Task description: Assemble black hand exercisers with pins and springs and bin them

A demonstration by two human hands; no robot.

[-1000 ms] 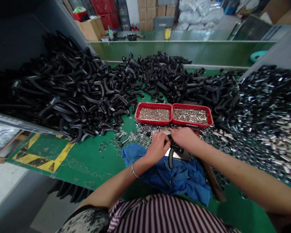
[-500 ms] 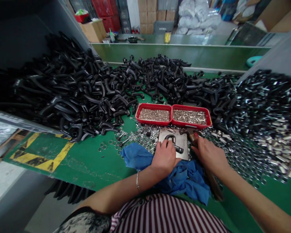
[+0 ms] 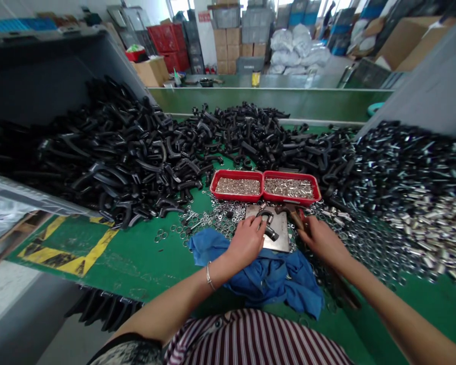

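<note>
My left hand [image 3: 247, 241] has its fingers closed on a black curved handle part [image 3: 270, 232], which rests on a square metal plate [image 3: 279, 241]. A thin bracelet is on that wrist. To the right of the plate, my right hand [image 3: 322, 238] is wrapped round a hammer [image 3: 297, 220]. Its head lies over the plate's far right corner, and the wooden shaft runs back beneath my hand. Something small and red shows by my right fingers, too small to name. A crumpled blue cloth [image 3: 262, 279] lies in front of the plate, partly under my left forearm.
Two red trays, one of tiny metal pieces [image 3: 212, 188] and one of small pins [image 3: 319, 195], stand behind the plate. Black handles [image 3: 148, 152] are heaped at left and back. Metal rings [image 3: 372, 248] and silver sleeves [image 3: 437, 233] spread at right, beside a grey panel.
The head view has tilted up, showing more of the room. The black handle part has turned slightly on the plate under my left hand. My right hand still grips the hammer.
</note>
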